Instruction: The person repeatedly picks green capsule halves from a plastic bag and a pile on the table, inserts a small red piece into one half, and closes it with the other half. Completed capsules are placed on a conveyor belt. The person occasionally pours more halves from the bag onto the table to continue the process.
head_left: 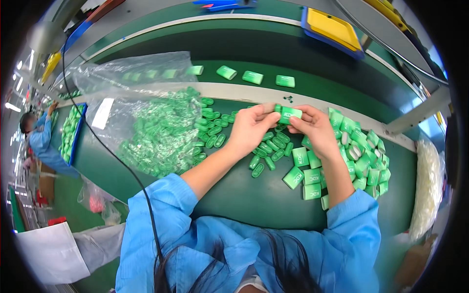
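Toward the far edge of the bench (234,195): Slip Hazards at the Pinch

Both hands are narrowed. With the left hand (256,122) I pinch a green oval piece (278,108) at the left end of a green-white sleeve (291,115), held by the right hand (312,126). Uneven pressure could tilt the piece and crease the sleeve; I cannot tell their fit. A slip could lose it among the loose ovals (272,145). Careless withdrawal could topple the sleeve pile (364,156) toward the bench's right edge, or snag the plastic bag (161,132) leftward.
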Available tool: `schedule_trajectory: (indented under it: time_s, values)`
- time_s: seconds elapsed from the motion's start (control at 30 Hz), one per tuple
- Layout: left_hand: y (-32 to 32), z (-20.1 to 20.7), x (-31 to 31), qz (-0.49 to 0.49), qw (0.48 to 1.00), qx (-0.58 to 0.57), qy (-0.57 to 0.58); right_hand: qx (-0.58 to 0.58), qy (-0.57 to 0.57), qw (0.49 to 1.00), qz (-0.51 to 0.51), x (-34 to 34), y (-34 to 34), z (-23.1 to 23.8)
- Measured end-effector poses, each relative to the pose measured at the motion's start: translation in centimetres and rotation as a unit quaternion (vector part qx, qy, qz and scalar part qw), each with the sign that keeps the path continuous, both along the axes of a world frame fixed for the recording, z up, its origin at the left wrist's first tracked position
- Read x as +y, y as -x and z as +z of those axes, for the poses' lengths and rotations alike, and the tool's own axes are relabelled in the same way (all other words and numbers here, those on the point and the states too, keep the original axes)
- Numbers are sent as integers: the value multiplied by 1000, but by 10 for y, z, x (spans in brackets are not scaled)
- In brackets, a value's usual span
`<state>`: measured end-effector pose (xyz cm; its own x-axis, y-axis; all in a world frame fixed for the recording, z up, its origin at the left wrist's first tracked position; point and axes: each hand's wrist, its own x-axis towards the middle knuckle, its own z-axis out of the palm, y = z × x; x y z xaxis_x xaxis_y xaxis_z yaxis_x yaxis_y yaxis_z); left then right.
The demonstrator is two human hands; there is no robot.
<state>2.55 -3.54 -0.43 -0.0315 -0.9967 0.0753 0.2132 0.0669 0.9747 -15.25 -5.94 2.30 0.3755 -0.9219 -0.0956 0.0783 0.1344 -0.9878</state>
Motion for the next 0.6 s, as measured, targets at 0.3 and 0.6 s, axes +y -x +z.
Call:
schedule_trajectory:
  time_s: [0.3,0.6]
  values:
    - [-5,11,4,2,991,-135,7,-1,66,998,-6,1,3,-5]
    - [-7,8,4,33,981,-171,80,7,140,990,-22,4,1,-3]
